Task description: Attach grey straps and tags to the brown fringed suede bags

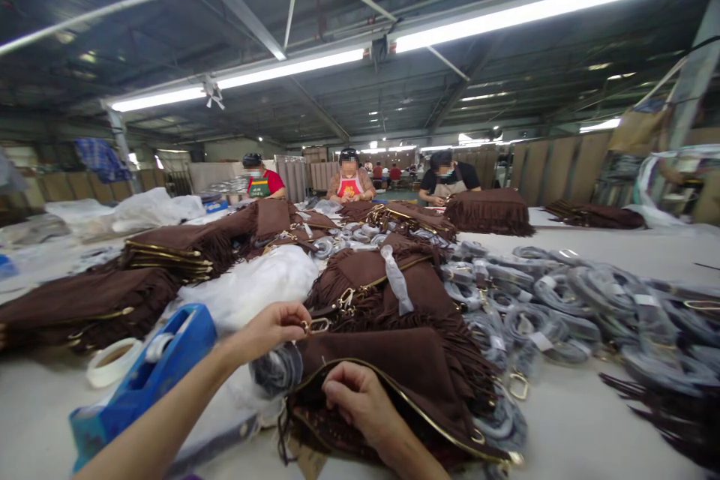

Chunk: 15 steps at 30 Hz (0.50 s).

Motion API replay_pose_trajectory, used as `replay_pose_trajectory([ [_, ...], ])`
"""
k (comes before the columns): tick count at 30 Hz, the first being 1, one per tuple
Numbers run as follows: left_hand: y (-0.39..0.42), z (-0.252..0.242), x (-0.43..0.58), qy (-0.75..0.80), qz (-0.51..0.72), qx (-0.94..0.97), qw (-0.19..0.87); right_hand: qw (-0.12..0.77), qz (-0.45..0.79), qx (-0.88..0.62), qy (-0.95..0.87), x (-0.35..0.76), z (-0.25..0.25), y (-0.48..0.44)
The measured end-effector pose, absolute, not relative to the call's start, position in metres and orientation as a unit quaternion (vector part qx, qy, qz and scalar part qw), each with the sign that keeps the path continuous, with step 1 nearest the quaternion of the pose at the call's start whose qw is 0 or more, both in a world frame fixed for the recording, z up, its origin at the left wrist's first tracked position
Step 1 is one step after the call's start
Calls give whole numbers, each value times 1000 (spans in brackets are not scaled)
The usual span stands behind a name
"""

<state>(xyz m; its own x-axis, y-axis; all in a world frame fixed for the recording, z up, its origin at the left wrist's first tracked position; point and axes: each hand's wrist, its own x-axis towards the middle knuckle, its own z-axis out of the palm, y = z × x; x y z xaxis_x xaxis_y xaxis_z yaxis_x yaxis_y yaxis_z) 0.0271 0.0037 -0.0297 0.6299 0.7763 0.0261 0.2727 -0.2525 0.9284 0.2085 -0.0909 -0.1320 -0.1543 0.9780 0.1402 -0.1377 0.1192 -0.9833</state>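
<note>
My left hand (282, 328) pinches a gold metal clasp (320, 325) at the bag's left end. Just below that hand is a dark coiled strap in clear plastic (277, 370). A brown fringed bag (382, 356) lies in front of me, its gold zipper (423, 406) undone and its patterned lining partly showing. Over the bag's mouth is my right hand (360, 399), thumb and fingers closed together; whatever they hold, if anything, is too small to make out.
A blue tape dispenser (140, 382) and a white tape roll (114, 361) stand left. Plastic-wrapped coiled straps (562, 307) are heaped right. Stacked brown bags (169, 247) and white plastic wrapping (270, 277) lie beyond. Across the table, several people (352, 184) work.
</note>
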Motion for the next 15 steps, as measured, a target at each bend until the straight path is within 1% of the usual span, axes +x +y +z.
replay_pose_trajectory([
  [4,-15,-40,39,358,246,846,310,520,543,-395,-528,208,-131,-90],
  [6,-24,-42,44,361,247,866,243,518,541,-401,-527,208,-130,-91],
  [10,-37,-43,51,378,241,876,175,524,544,-403,-517,207,-128,-91],
  [15,-46,-50,50,386,240,880,137,527,547,-399,-514,206,-128,-90],
])
